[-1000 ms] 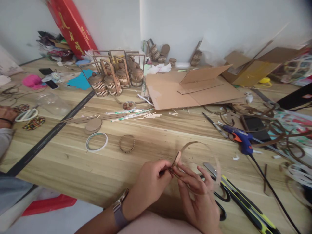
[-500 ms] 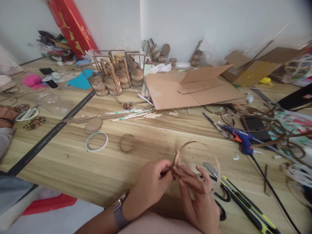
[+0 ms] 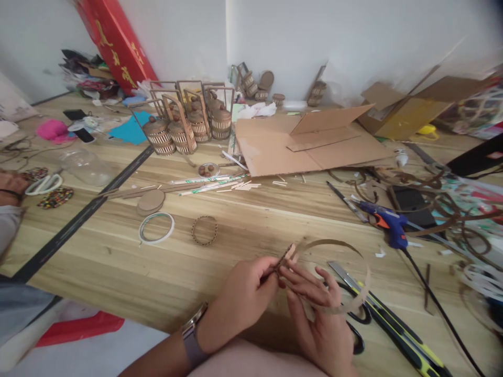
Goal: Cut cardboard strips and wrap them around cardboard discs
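My left hand [image 3: 249,290], with a watch on the wrist, pinches a small cardboard disc [image 3: 288,255] seen nearly edge-on. Against its lower edge rest the fingertips of my right hand [image 3: 318,303], whose fingers are bent around a thin brown strip [image 3: 363,256]. That strip curls out in a wide loop to the right of the disc. Black-handled scissors [image 3: 359,314] lie partly hidden behind my right hand, beside a yellow and black utility knife [image 3: 396,327].
A blue glue gun [image 3: 389,222] with its cord lies right. Ahead are a cardboard sheet [image 3: 267,149] and small lidded baskets [image 3: 183,133]. A tape roll [image 3: 156,229] and thin ring [image 3: 204,230] lie left. Another person's hand [image 3: 13,188] is at far left.
The disc has tilted further to the right. The strip's loop has swung right and twisted. Both hands stay in nearly the same place.
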### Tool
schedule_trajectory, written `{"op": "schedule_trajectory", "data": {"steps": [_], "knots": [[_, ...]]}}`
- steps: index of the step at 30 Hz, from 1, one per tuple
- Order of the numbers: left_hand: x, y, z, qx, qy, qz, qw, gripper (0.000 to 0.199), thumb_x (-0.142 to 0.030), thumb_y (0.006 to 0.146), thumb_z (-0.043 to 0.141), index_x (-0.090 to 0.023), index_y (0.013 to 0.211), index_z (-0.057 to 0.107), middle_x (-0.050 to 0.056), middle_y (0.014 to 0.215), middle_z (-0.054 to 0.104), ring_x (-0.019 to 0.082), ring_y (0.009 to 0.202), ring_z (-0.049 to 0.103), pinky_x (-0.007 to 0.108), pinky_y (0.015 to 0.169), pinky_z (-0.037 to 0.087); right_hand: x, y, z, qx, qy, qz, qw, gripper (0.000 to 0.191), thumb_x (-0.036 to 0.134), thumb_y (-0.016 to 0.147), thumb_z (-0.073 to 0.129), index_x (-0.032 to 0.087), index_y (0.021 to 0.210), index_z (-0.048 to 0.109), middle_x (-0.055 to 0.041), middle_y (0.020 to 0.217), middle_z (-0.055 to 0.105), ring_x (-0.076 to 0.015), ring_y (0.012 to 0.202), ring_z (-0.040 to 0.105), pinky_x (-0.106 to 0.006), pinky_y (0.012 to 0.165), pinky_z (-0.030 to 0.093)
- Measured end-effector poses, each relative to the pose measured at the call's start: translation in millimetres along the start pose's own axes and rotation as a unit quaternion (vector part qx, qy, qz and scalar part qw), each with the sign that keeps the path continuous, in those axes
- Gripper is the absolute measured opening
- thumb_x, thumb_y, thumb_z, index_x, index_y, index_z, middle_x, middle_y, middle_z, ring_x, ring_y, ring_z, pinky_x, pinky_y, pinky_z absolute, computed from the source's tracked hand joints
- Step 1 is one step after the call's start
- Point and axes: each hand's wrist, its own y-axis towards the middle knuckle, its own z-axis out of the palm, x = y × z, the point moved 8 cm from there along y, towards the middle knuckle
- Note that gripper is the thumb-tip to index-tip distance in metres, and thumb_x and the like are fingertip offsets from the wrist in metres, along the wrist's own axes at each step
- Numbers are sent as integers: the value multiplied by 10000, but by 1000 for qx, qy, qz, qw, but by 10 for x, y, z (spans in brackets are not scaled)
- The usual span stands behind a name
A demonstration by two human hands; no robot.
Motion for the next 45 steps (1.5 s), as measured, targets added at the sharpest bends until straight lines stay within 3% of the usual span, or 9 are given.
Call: {"op": "schedule_trajectory", "data": {"steps": [7,23,31,38,45], "knots": [[0,-11,-15,-18,-7,1,1000,237,-142,858,482,-168,902,713,10,749,698,134,663,592,206,597,389,61,66,-9,19,-28,-34,999,134,139,925,525,252,964,586,-3,960,792,-178,922,741,-375,966,388],[52,-9,-13,-16,29,-10,999,203,-193,874,469,-166,817,661,-1,699,670,123,629,564,208,577,364,56,55,-13,7,-11,-25,1000,102,132,921,522,227,951,544,-43,917,792,-191,910,743,-387,955,399],[28,-23,-26,-31,47,2,998,215,-210,873,468,-168,810,670,19,730,707,137,648,601,217,586,370,61,54,-8,8,-4,-21,1000,113,138,932,500,230,956,563,-33,922,790,-177,894,740,-372,957,396],[24,-13,-2,-5,41,2,999,193,-189,883,486,-178,879,678,21,813,727,144,716,633,213,617,386,32,25,4,5,1,-5,1000,137,144,932,488,235,987,574,-15,915,785,-178,901,736,-378,954,397],[60,-9,0,-7,29,3,1000,189,-195,888,495,-171,861,680,10,750,701,136,664,597,211,589,372,11,-19,16,3,3,1,1000,171,127,911,496,246,1005,573,-4,916,782,-185,906,733,-386,950,404]]}}
